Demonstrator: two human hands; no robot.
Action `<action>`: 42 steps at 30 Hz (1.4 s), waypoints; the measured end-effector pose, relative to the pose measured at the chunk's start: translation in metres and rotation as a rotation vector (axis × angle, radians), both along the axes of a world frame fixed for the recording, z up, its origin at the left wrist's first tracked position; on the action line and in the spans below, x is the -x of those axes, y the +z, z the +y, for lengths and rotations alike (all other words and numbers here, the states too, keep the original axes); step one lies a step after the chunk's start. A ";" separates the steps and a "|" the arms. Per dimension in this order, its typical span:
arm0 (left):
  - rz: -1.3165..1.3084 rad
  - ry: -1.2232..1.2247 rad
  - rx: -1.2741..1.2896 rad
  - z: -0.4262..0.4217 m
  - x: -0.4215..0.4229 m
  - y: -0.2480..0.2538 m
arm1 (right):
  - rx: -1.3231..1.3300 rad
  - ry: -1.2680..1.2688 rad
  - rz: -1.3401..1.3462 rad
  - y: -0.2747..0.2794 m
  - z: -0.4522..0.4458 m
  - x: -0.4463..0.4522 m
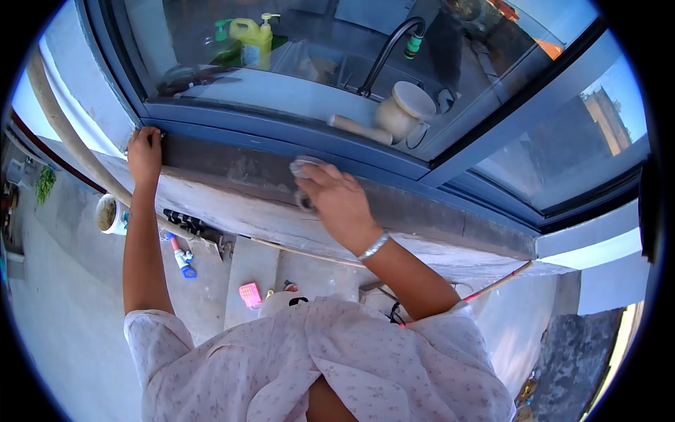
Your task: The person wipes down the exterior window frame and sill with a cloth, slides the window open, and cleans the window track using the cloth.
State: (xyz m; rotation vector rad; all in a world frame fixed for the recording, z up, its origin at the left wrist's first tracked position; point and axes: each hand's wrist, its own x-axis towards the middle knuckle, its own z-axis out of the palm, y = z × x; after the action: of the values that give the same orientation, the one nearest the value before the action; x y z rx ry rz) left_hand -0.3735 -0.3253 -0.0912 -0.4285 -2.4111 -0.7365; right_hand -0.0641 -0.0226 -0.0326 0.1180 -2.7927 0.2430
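My right hand (339, 205) is closed round a crumpled greyish-white cloth (307, 167), which pokes out above and below the fingers. It is over the dark grey window sill (253, 171), near the sill's middle, with a silver bracelet at the wrist. At the sill's left end, my left hand (145, 151) has its fingers curled in the corner between the white wall and the blue-grey window frame (204, 118). What those fingers hold, if anything, is hidden.
Behind the glass are a sink with a black tap (385, 62), a yellow bottle (254, 43) and a pale jar (401, 116). A bent pole (67, 133) leans at left. Below are a white bucket (109, 214), a blue-and-white plastic piece (184, 260) and a pink basket (249, 295).
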 end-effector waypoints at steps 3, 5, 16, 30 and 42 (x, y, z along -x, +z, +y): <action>-0.044 -0.024 -0.077 -0.002 0.000 -0.001 | -0.122 -0.173 -0.037 0.013 0.036 -0.054; 0.026 -0.008 -0.078 -0.004 -0.003 0.000 | -0.152 -0.243 -0.067 0.028 0.045 -0.068; 0.084 -0.378 -0.278 0.074 -0.129 0.031 | -0.066 0.057 0.138 -0.015 -0.014 0.016; -0.132 -0.557 -0.413 0.109 -0.208 0.019 | -0.264 -0.643 0.052 0.026 0.134 -0.193; -0.152 -0.886 -0.419 0.191 -0.282 0.043 | -0.028 -0.184 0.093 -0.010 0.105 -0.122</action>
State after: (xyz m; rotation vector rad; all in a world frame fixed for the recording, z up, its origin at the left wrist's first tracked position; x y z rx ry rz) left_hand -0.0920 -0.1339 -0.0481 -1.3198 -2.0409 -1.6478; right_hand 0.0576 0.0827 -0.0428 -0.1179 -2.6931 0.1489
